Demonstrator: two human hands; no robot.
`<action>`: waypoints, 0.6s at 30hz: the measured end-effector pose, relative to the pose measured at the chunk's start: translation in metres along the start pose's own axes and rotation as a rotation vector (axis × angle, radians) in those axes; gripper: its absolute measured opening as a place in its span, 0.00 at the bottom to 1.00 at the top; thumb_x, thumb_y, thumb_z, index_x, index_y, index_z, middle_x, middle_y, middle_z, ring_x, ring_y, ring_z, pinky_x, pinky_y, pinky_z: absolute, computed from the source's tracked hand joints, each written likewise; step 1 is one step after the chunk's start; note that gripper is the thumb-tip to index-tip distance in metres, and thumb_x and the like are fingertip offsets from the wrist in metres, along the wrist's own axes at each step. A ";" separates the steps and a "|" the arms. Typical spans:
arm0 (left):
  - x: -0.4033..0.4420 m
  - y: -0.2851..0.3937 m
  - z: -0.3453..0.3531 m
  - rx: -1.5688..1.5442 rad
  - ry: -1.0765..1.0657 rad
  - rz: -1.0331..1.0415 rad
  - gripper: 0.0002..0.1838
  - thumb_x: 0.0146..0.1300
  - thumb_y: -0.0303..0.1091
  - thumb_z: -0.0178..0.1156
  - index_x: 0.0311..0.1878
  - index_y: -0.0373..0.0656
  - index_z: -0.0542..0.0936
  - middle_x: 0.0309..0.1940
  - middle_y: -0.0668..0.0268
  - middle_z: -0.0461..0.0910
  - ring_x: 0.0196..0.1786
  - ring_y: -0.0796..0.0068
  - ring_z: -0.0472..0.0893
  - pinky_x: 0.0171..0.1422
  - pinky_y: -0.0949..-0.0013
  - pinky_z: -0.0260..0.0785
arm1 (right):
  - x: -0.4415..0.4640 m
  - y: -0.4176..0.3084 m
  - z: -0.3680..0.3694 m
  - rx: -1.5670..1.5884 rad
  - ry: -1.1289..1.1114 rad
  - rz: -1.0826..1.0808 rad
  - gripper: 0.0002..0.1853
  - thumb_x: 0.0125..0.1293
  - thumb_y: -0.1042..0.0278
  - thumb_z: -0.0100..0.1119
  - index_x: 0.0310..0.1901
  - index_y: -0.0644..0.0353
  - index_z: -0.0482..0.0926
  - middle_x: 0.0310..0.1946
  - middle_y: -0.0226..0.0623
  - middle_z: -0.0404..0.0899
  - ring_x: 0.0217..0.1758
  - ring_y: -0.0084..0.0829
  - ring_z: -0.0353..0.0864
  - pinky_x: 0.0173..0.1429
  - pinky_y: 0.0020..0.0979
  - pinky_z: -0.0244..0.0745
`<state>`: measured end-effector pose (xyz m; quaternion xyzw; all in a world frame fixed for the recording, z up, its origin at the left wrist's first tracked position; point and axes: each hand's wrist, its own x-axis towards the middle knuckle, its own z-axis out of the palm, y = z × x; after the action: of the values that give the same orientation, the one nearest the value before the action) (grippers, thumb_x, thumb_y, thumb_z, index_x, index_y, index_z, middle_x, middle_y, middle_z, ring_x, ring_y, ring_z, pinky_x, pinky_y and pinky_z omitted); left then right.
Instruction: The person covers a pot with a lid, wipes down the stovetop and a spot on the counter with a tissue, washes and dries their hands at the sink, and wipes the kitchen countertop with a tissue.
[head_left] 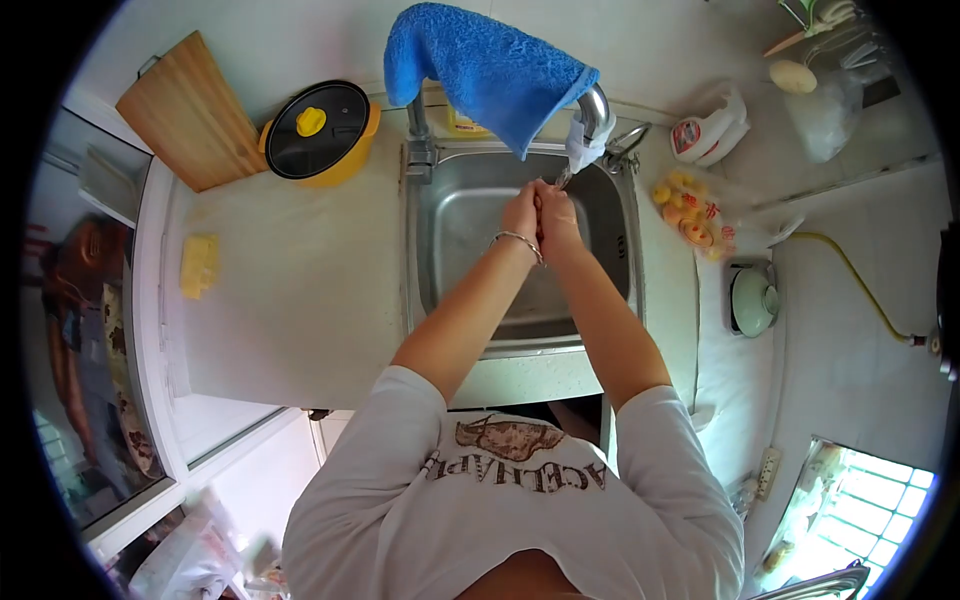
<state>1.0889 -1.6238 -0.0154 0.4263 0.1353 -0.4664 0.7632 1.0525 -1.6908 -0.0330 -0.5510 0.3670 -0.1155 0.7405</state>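
Observation:
Over the steel sink (pixel 470 240), my left hand (pixel 521 214) and my right hand (pixel 559 215) are pressed together under the faucet (pixel 594 110). A white cloth or wrap (pixel 585 145) hangs at the spout's end, and a thin stream of water appears to fall onto the fingers. Both hands look closed against each other; whether anything lies between them is hidden. A bracelet (pixel 518 240) circles my left wrist. Above the sink, a blue towel (pixel 490 65) is draped over the faucet pipe.
A cutting board (pixel 190 115) and a yellow pot (pixel 335 165) with a black lid stand at the back left. A yellow cloth (pixel 199 266) lies at far left. Right of the sink are a fruit bag (pixel 690 212), a white jug (pixel 712 130) and a green lidded bowl (pixel 754 300).

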 end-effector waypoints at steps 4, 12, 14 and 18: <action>-0.019 -0.011 0.024 -0.144 0.093 -0.071 0.15 0.67 0.47 0.50 0.39 0.47 0.78 0.29 0.69 0.77 0.32 0.74 0.77 0.40 0.70 0.71 | -0.009 -0.008 -0.001 -0.288 0.120 -0.216 0.24 0.69 0.48 0.42 0.43 0.64 0.78 0.42 0.43 0.80 0.41 0.41 0.78 0.47 0.42 0.70; -0.014 -0.018 0.024 -0.064 0.101 -0.072 0.13 0.65 0.49 0.52 0.37 0.50 0.77 0.29 0.72 0.74 0.35 0.78 0.73 0.40 0.67 0.67 | -0.036 -0.033 0.013 0.081 0.118 0.334 0.36 0.69 0.41 0.41 0.65 0.66 0.61 0.57 0.44 0.70 0.58 0.37 0.70 0.62 0.38 0.64; -0.010 -0.001 0.011 -0.009 0.055 -0.059 0.15 0.64 0.51 0.53 0.40 0.49 0.77 0.31 0.74 0.74 0.39 0.79 0.73 0.44 0.66 0.67 | -0.020 0.020 0.001 0.112 -0.042 0.130 0.36 0.64 0.41 0.50 0.65 0.62 0.61 0.61 0.45 0.66 0.65 0.38 0.62 0.67 0.37 0.57; 0.041 -0.015 -0.026 -0.132 -0.761 -0.158 0.14 0.66 0.49 0.52 0.38 0.49 0.75 0.31 0.75 0.74 0.37 0.81 0.73 0.43 0.70 0.67 | -0.002 0.011 -0.007 0.105 -0.067 0.223 0.39 0.67 0.36 0.43 0.68 0.62 0.57 0.61 0.42 0.66 0.62 0.36 0.66 0.66 0.37 0.60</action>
<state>1.1031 -1.6308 -0.0635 0.1612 -0.0954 -0.6387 0.7463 1.0442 -1.6909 -0.0428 -0.4709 0.3946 -0.0332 0.7883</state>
